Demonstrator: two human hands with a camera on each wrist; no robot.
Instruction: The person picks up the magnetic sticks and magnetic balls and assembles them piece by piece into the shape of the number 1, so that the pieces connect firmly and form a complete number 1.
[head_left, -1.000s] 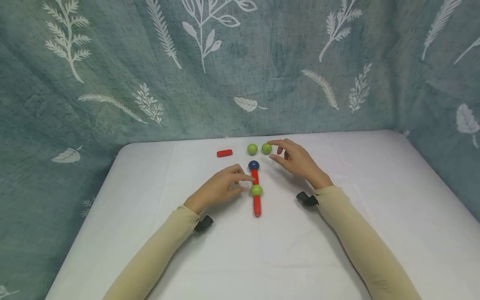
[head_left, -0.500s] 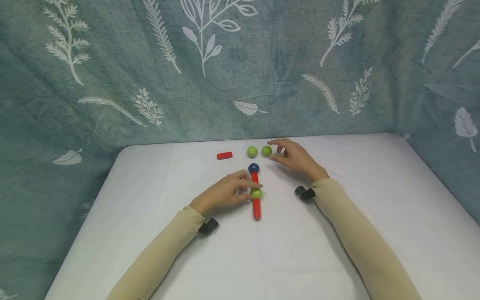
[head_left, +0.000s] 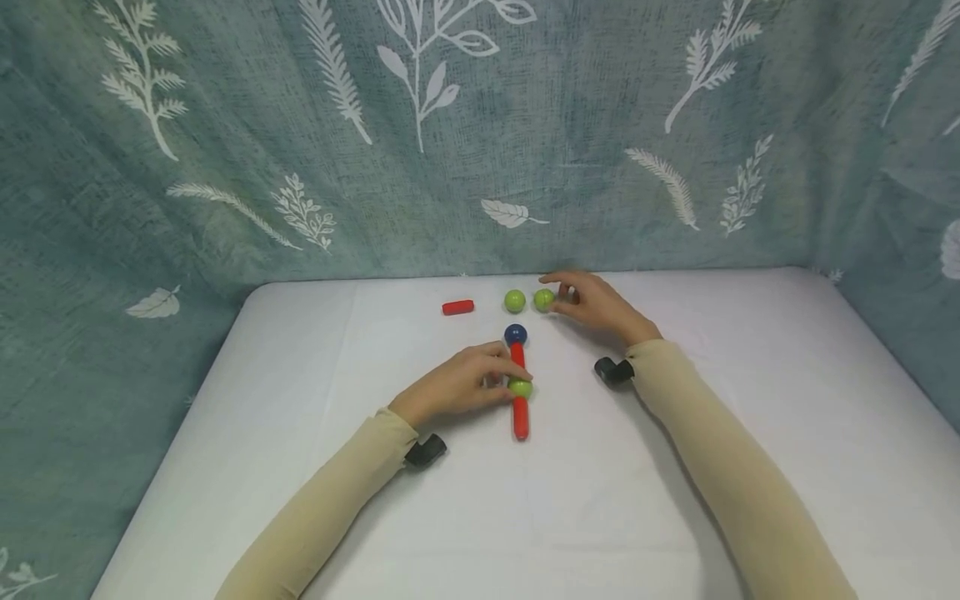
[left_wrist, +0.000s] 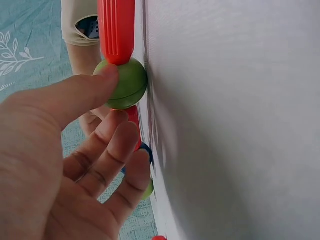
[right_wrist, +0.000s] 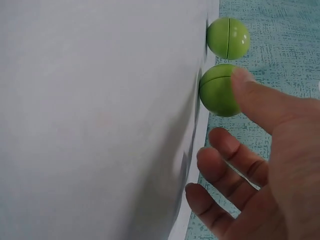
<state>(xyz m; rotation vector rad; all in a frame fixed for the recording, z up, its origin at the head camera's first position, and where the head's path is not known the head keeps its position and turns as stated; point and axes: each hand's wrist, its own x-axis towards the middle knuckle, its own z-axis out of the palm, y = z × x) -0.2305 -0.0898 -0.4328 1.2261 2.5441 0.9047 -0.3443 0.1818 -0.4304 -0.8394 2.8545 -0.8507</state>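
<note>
A line of toy pieces runs toward me on the white table: a blue ball [head_left: 515,334], a red stick [head_left: 517,355], a green ball [head_left: 521,389] and another red stick [head_left: 521,418]. My left hand [head_left: 465,383] pinches that green ball between thumb and index finger; in the left wrist view the thumb presses on the ball [left_wrist: 131,85] just below a ridged stick [left_wrist: 117,30]. Farther back, my right hand [head_left: 596,307] has its thumb against a loose green ball [head_left: 543,300], the index finger stretched over its far side. Its other fingers hang loosely curled.
A second loose green ball [head_left: 514,301] sits left of the one at my right hand. Beyond it to the left lies a loose red stick [head_left: 457,307]. The table's [head_left: 360,517] back edge meets a green leaf-patterned cloth [head_left: 420,217].
My left hand has moved right and closed finger and thumb on the green ball in the line. The right thumb has come up against the loose green ball. The head view has shifted slightly.
</note>
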